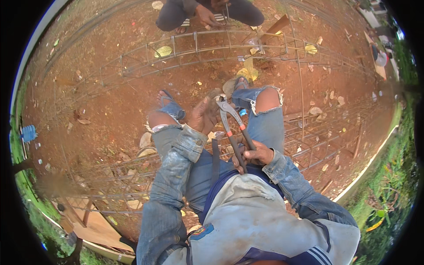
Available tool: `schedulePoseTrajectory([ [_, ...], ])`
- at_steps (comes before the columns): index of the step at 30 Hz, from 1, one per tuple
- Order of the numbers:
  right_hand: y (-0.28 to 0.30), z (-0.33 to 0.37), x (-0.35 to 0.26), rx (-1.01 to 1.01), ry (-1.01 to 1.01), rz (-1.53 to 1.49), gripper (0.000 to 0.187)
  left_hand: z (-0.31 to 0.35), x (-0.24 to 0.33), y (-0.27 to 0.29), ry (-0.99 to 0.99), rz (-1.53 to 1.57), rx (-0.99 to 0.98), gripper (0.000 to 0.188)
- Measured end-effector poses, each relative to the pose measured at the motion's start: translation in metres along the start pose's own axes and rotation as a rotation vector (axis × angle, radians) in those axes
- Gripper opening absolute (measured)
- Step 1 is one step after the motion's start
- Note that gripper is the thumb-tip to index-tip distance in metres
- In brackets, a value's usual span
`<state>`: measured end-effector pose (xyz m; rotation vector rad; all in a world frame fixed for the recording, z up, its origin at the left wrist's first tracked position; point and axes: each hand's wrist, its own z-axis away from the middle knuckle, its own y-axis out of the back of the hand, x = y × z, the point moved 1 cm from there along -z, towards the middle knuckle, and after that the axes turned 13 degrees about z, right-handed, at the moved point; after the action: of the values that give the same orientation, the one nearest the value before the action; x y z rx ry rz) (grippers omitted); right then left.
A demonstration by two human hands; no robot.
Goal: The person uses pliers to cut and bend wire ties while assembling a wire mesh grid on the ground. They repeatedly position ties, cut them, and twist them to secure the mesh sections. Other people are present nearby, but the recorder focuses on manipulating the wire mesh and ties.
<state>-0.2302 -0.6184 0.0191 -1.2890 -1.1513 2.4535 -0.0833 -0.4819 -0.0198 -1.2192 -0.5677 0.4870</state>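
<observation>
My right hand (259, 154) grips the dark handles of a pair of pincers (230, 115), held in front of my lap. Orange bands mark the upper ends of the handles, which stand somewhat apart, and the grey metal head points away from me. Beside that head is my left hand (204, 115), its fingers bent up close to the jaws. Those fingers look closed, but whatever is between them is too small or hidden to make out.
A long rebar cage (196, 47) stretches across the reddish ground ahead. Beyond it crouches another person, whose hand (206, 17) is near the bars. More rebar (327, 137) lies at both sides. Dry leaves (163, 51) are scattered about, and a wooden board (104, 232) rests at lower left.
</observation>
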Motion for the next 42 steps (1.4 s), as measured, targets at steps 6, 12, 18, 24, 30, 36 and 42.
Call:
schedulePoseTrajectory([
  [6, -0.014, 0.028, 0.016, -0.255, 0.214, 0.12, 0.053, 0.015, -0.024, -0.013, 0.144, -0.072, 0.123, 0.037],
  [12, -0.019, 0.075, 0.013, -0.301, 0.51, 0.157, 0.055, 0.003, -0.009, -0.038, -0.057, -0.643, 0.179, 0.025],
  [18, -0.004, 0.167, -0.001, 0.493, 0.494, 0.499, 0.04, -0.006, -0.039, -0.041, -0.015, -0.478, 0.293, 0.019],
  [24, 0.102, 0.315, 0.063, 1.827, -0.425, 1.155, 0.054, 0.014, -0.087, -0.04, 0.285, -0.281, 0.18, 0.026],
  [30, 0.174, 0.404, 0.147, 1.769, -0.78, 1.257, 0.073, 0.033, -0.112, -0.056, 0.27, -0.375, 0.312, 0.029],
  [36, 0.156, 0.348, 0.106, 2.124, -0.244, 1.05, 0.036, 0.024, -0.112, -0.068, 0.201, -0.385, 0.348, 0.03],
  [42, 0.056, 0.153, 0.008, 1.37, 0.372, 0.919, 0.023, 0.036, -0.117, -0.068, 0.144, -0.3, 0.316, 0.052],
])
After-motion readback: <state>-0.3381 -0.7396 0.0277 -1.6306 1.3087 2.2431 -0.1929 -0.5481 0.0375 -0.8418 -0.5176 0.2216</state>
